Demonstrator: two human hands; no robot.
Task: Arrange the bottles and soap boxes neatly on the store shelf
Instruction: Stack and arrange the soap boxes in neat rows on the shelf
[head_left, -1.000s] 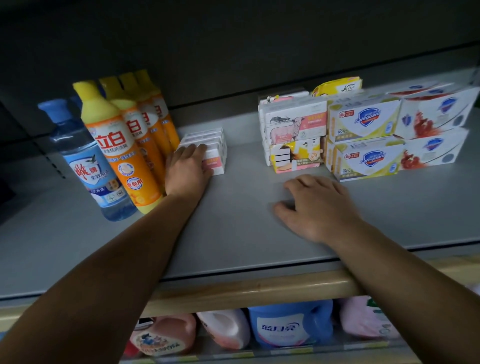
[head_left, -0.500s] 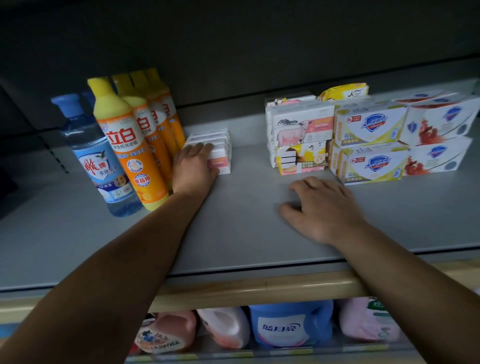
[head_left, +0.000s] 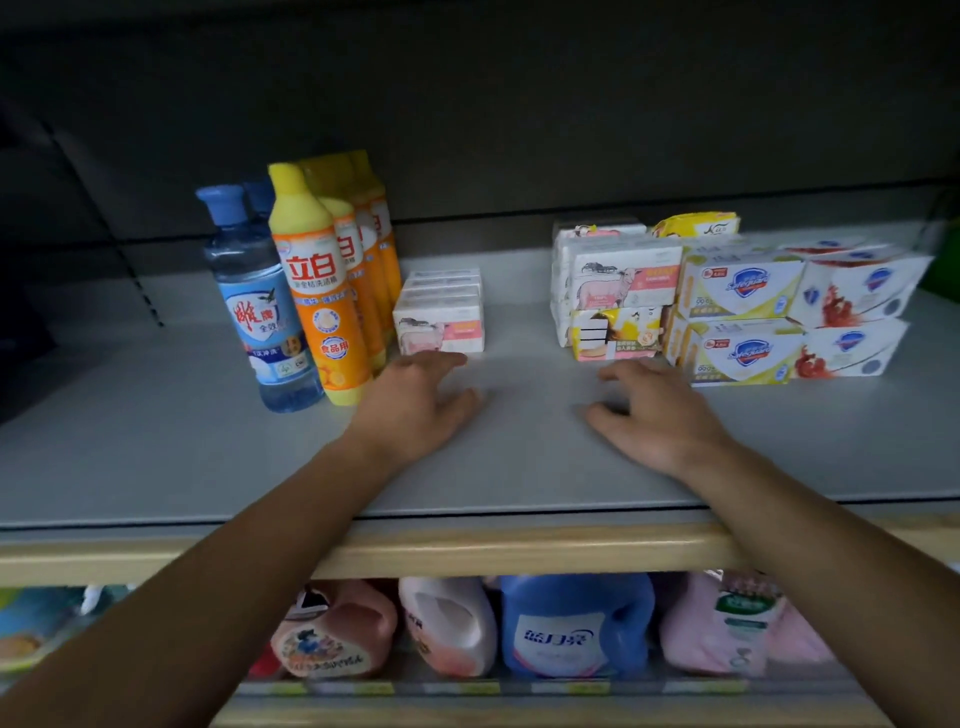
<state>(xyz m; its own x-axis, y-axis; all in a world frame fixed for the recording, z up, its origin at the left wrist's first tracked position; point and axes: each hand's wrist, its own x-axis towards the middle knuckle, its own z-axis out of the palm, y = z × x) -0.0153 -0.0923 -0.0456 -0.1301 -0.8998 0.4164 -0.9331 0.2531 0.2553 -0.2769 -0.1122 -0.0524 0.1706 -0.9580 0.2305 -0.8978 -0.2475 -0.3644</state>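
Standing upright, orange bottles (head_left: 332, 291) w/ yellow caps, white soap boxes (head_left: 441, 312) beside.

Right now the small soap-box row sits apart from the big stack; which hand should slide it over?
Probably left: the left hand lies just before the small soap-box row; the right hand is nearer the big stack.

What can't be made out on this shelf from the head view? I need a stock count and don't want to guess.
- Blue bottles: a second cap shows behind the front one; any more are hidden.
- Orange bottles: the row's back is hidden by the front bottle.
- Small soap boxes: rear ones are blurred.
- Yellow packet: mostly hidden behind the soap stacks.
- Jugs below: blurred, tops cut off by the shelf's front edge.
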